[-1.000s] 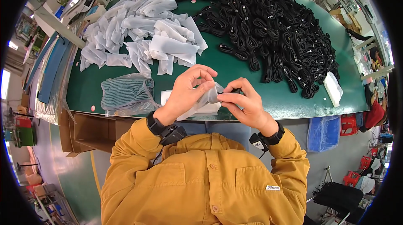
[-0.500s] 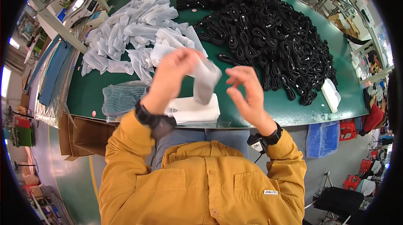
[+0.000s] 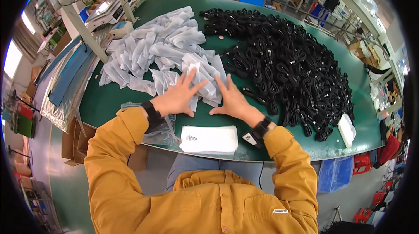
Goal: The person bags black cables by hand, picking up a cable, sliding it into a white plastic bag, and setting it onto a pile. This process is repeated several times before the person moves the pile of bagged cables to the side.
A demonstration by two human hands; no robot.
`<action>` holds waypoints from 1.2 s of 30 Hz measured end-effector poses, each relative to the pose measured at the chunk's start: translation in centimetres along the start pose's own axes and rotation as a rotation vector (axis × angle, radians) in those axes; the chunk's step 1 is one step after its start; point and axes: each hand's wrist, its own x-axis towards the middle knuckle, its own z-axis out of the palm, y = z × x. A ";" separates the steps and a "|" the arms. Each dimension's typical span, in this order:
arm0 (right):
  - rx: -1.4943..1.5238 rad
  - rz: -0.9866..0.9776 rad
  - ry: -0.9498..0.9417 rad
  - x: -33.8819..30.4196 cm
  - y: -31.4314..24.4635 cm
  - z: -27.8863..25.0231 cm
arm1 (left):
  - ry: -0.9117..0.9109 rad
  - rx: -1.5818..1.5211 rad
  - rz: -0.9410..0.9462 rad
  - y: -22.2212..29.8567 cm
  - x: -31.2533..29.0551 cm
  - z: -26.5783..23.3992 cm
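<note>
My left hand (image 3: 178, 96) is open, its fingers spread over the near edge of a heap of frosted white pouches (image 3: 148, 50). Beside it, my right hand (image 3: 236, 102) is open too, fingers pointing at the same pouches. Neither hand holds anything; whether the fingertips touch the pouches I cannot tell. Close to the table's front edge lies a neat stack of flat white bags (image 3: 209, 139) with small dark print. A clear plastic bag (image 3: 162, 134) shows partly from under my left forearm. Black coiled cables (image 3: 283, 63) form a large heap to the right.
The green table (image 3: 362, 94) has a curved edge. A white packet (image 3: 347, 130) lies at its right side, near the cables. Metal posts (image 3: 85, 24) and blue strips (image 3: 72, 74) stand along the left. Below the left edge is an open cardboard box (image 3: 80, 144).
The frosted pouch that my left hand held is out of it. Both hands have moved forward to the pouch heap and spread open. The view has shifted, showing more beyond the table.
</note>
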 end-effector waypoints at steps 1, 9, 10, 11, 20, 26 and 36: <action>-0.008 -0.011 -0.002 1.2 0.1 1.1 | -0.069 -0.002 -0.026 -0.2 0.1 0.1; -0.209 -0.135 0.076 8.7 -0.3 6.7 | -0.208 -0.085 -0.162 -5.8 1.0 0.0; -0.234 -0.138 0.054 9.7 -0.4 6.9 | -0.203 -0.056 -0.164 -6.6 1.1 -0.1; -0.257 -0.143 0.033 10.8 -0.5 7.2 | -0.199 -0.026 -0.168 -7.5 1.1 -0.2; -0.167 -0.132 -0.027 19.4 -0.5 8.1 | -0.145 0.015 -0.282 -14.3 3.4 -0.3; -0.170 -0.171 -0.150 22.9 1.4 5.8 | -0.151 -0.006 -0.322 -15.9 4.8 -0.3; -0.187 0.082 -0.033 35.2 11.2 -5.2 | -0.184 -0.032 -0.298 -16.2 5.0 0.2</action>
